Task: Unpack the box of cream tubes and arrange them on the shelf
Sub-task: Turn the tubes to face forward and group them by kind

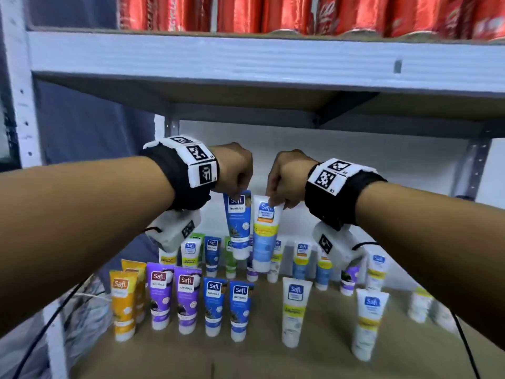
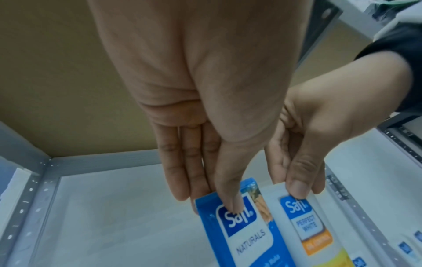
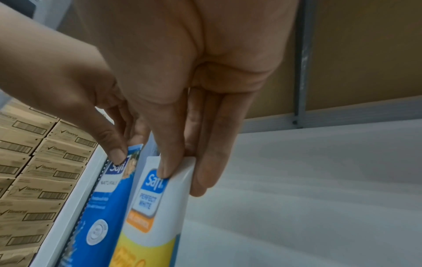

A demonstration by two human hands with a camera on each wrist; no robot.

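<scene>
My left hand [image 1: 235, 170] pinches the flat top end of a blue Safi Naturals tube [image 1: 238, 222], thumb in front and fingers behind, and the tube hangs cap down. In the left wrist view the blue tube [image 2: 246, 227] shows below my left hand [image 2: 219, 196]. Right beside it my right hand [image 1: 284, 179] pinches the top of a white Perfect White tube [image 1: 264, 236] the same way. The white tube [image 3: 155, 207] hangs under my right hand [image 3: 180, 171]. Both tubes hang side by side above the brown shelf [image 1: 273, 359], over the rows of standing tubes.
Several Safi tubes stand cap down on the shelf: orange [image 1: 123, 307], purple [image 1: 161, 294], blue [image 1: 240, 307] and white ones [image 1: 294, 310]. A grey shelf board [image 1: 246, 58] with red cans [image 1: 287, 12] lies overhead. Cardboard Rexona boxes [image 3: 34, 180] show at the left. Black cables [image 1: 464, 346] trail from my wrists.
</scene>
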